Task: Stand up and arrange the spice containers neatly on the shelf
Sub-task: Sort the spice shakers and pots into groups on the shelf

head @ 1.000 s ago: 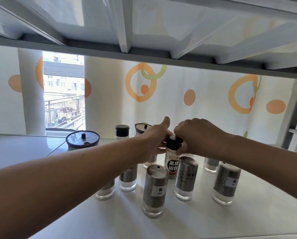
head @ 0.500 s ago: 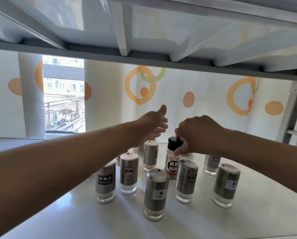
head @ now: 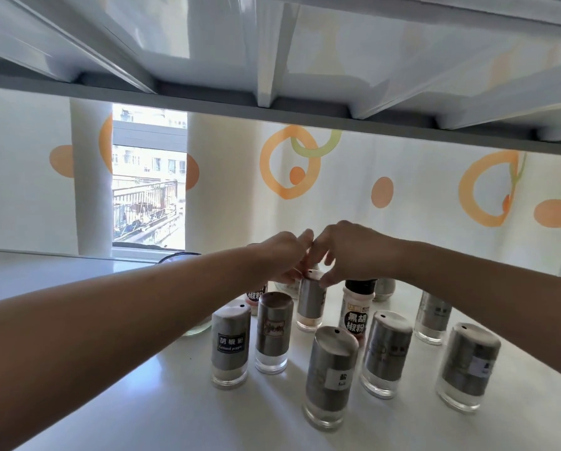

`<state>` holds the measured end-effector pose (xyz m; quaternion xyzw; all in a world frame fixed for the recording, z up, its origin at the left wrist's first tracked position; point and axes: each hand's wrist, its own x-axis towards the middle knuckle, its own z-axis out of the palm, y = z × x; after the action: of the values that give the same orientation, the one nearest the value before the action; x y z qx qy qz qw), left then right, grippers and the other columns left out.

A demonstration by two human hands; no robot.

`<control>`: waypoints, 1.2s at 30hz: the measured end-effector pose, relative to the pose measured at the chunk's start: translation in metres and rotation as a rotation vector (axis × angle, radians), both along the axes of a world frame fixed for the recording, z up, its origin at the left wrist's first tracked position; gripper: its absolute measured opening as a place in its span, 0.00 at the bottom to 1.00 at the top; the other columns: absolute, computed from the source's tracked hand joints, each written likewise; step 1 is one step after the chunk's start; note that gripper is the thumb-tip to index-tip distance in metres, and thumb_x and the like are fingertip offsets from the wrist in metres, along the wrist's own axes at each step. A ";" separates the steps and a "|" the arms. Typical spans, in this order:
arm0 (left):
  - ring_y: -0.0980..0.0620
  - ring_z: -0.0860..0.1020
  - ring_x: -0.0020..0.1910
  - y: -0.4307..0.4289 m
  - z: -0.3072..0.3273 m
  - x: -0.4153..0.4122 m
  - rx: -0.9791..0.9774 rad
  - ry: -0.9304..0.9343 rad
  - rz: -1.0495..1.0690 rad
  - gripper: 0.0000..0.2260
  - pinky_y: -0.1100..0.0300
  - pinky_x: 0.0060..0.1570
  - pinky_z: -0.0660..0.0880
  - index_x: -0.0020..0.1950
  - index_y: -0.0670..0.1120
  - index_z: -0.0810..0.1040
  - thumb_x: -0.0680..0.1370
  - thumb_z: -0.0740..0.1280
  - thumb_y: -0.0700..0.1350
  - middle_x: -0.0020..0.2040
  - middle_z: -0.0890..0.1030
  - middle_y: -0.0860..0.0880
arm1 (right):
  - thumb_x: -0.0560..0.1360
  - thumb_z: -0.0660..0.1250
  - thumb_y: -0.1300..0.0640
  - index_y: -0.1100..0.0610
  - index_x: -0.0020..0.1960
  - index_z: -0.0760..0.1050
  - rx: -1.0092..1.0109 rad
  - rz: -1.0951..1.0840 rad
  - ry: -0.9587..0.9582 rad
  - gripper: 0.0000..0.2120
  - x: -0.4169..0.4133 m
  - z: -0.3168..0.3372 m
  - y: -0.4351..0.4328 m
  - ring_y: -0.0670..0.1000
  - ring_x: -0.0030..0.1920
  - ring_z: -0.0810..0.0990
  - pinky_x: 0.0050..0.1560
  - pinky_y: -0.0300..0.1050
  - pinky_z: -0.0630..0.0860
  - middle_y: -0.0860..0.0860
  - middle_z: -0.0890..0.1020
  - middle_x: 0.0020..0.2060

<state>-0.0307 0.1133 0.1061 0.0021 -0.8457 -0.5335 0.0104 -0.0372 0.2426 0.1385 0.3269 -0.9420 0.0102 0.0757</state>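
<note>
Steel-sleeved clear-glass spice shaker (head: 311,302) stands upright mid-cluster on the glossy white shelf (head: 126,411), just left of a white black-capped pepper bottle (head: 357,309). Right hand (head: 349,252) has its grip pinched on the cap; left hand (head: 280,255) curls at the cap's far side, grip can't tell. Other steel-and-glass shakers (head: 331,369) look all upright but scattered w/ no rows, so I'd say standing is done and lining up is mostly left.

Salt shaker (head: 329,375) out front on the shelf (head: 403,428), nearest the edge. Behind it to the left stands the pepper shaker (head: 230,346), with a second shaker (head: 273,333) just at its right. Right of the salt shaker comes the near-right shaker (head: 386,349), then the far-right shaker (head: 466,366) wider out. One row back, the middle shaker (head: 310,301) stands left of the bottle (head: 354,315) (left hand (head: 282,255) and right hand (head: 347,252) meet over the middle shaker's top). A jar (head: 175,257) sits back left, behind the left arm.
</note>
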 end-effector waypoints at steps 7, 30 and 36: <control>0.45 0.79 0.50 -0.006 -0.004 0.000 0.152 -0.071 -0.044 0.26 0.57 0.52 0.76 0.57 0.34 0.77 0.82 0.51 0.55 0.55 0.80 0.38 | 0.64 0.76 0.57 0.54 0.46 0.83 0.028 0.008 0.021 0.11 -0.005 -0.003 -0.006 0.50 0.46 0.81 0.49 0.46 0.77 0.50 0.84 0.44; 0.46 0.73 0.63 -0.018 0.031 -0.045 -0.132 0.161 0.070 0.24 0.52 0.66 0.66 0.62 0.40 0.75 0.82 0.49 0.54 0.63 0.77 0.45 | 0.71 0.71 0.57 0.58 0.48 0.83 -0.166 -0.100 -0.001 0.08 -0.051 0.035 0.009 0.49 0.48 0.81 0.54 0.48 0.78 0.51 0.85 0.46; 0.46 0.71 0.67 -0.021 0.024 -0.072 -0.275 0.161 0.048 0.26 0.54 0.66 0.63 0.66 0.40 0.74 0.82 0.48 0.56 0.67 0.75 0.44 | 0.72 0.70 0.61 0.59 0.55 0.81 -0.194 -0.069 -0.069 0.12 -0.085 0.025 -0.006 0.45 0.43 0.78 0.40 0.29 0.71 0.53 0.84 0.52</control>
<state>-0.1024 0.0923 0.1305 -0.0222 -0.9069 -0.4107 0.0912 -0.1218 0.2368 0.1635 0.2847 -0.9494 0.1098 0.0747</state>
